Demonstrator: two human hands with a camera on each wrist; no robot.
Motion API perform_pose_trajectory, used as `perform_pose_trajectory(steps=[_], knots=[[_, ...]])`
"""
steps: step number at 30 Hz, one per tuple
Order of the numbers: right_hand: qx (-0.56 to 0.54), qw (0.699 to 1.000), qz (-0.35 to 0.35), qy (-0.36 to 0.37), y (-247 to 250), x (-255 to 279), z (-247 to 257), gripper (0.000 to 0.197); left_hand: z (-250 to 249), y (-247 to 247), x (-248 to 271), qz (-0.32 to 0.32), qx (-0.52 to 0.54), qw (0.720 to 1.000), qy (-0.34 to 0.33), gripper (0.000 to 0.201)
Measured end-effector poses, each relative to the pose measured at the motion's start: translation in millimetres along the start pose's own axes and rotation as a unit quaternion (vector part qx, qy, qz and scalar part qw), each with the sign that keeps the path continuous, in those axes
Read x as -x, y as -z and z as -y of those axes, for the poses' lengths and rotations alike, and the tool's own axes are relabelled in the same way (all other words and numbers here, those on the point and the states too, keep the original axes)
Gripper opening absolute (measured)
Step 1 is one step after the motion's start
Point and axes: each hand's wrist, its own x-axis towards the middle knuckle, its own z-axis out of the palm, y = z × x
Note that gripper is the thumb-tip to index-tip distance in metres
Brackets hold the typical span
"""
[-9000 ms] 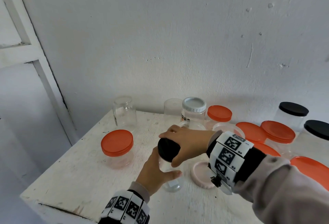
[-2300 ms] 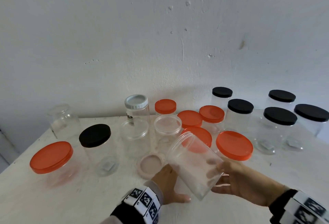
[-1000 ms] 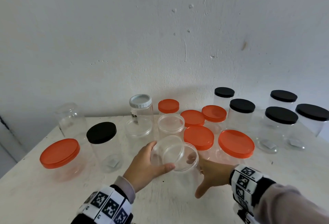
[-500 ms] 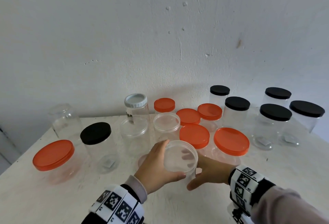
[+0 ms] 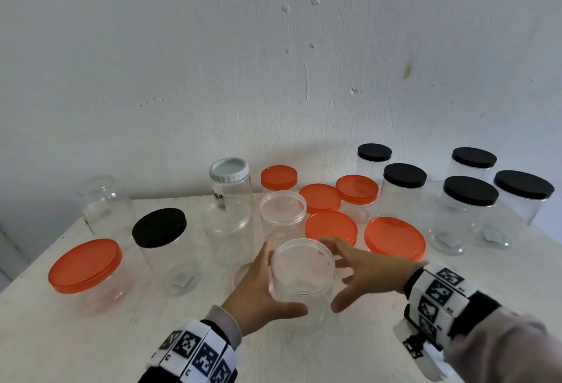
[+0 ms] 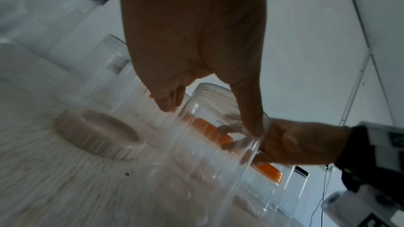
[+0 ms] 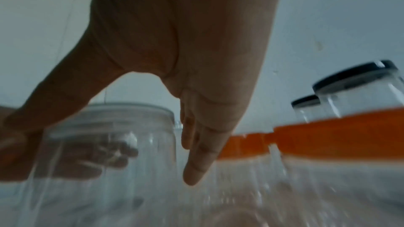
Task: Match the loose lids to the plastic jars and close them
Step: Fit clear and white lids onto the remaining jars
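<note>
An open clear plastic jar (image 5: 302, 273) stands upright on the white table (image 5: 91, 337) in front of me. My left hand (image 5: 281, 279) grips its left side, thumb at the front and fingers curled behind; those fingers show through the jar wall (image 7: 98, 153) in the right wrist view. My right hand (image 5: 337, 274) is at the jar's right side with straight, spread fingers (image 7: 196, 153) that hold nothing. A loose pink lid (image 6: 98, 137) lies upside down on the table just left of the jar, mostly hidden behind my left hand in the head view.
Two more open clear jars (image 5: 226, 221) (image 5: 282, 207) stand behind. Several orange-lidded jars (image 5: 395, 238) crowd the right, with black-lidded ones (image 5: 470, 191) beyond. At the left are an orange-lidded jar (image 5: 85, 264), a black-lidded jar (image 5: 159, 227), a white-lidded jar (image 5: 228, 169) and an upturned jar (image 5: 103, 200).
The jar, held tilted a second ago, now stands upright on the table. My left hand keeps its grip and my right hand's fingers have opened off its side.
</note>
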Motion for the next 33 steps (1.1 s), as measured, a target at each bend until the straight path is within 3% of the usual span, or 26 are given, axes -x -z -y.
perform_pose_trajectory(steps=[3,7,9,15,21,29,33], knots=[[0.070,0.997,-0.017,0.016,9.9,6.2,24.9,0.119,7.3,-4.8,-1.6,0.005,0.046,0.999,0.011,0.128],[0.211,0.977,-0.006,0.034,6.8,-0.8,59.8,0.117,12.4,-15.3,-2.7,-0.004,0.102,0.995,-0.015,0.091],[0.279,0.960,0.016,0.028,3.4,-8.3,74.1,0.114,11.9,-17.4,-2.1,-0.011,0.110,0.994,-0.012,0.083],[0.382,0.920,0.083,-0.033,1.7,-25.1,98.1,0.109,4.4,-16.3,-0.5,-0.005,0.100,0.995,-0.005,0.085],[0.410,0.907,0.082,-0.045,-0.4,-30.0,98.1,0.104,6.3,-16.1,-0.7,0.001,0.087,0.996,-0.007,0.090],[0.405,0.911,0.007,-0.074,-8.4,-26.9,92.6,0.105,11.8,-16.0,-2.7,-0.008,0.110,0.994,-0.004,0.098],[0.394,0.914,0.040,-0.086,-4.7,-24.1,96.0,0.113,13.6,-16.3,-3.9,-0.008,0.109,0.994,-0.005,0.095]])
